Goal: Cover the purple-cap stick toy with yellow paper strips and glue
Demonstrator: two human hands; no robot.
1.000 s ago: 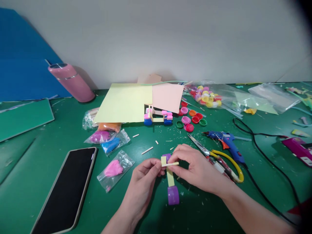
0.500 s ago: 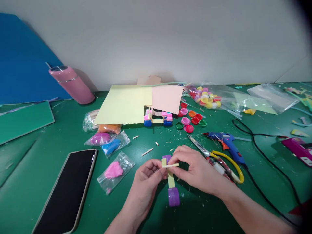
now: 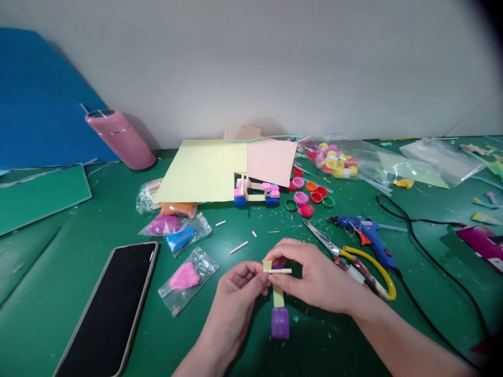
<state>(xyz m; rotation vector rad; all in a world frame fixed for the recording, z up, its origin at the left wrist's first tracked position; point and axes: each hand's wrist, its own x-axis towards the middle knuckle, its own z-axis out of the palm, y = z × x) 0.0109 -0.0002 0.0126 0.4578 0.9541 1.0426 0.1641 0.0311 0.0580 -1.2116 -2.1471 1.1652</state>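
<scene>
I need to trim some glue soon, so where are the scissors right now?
In the head view, the scissors lie right of centre, between the right hand and the blue glue gun.

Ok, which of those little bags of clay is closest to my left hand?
The one with pink clay, right beside the phone. The blue, purple and orange ones lie farther from your left hand.

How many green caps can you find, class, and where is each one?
2: the left green cap lies beside a pink cap; the right green cap lies beside two red caps. Others may be hidden inside the clear bag.
</scene>
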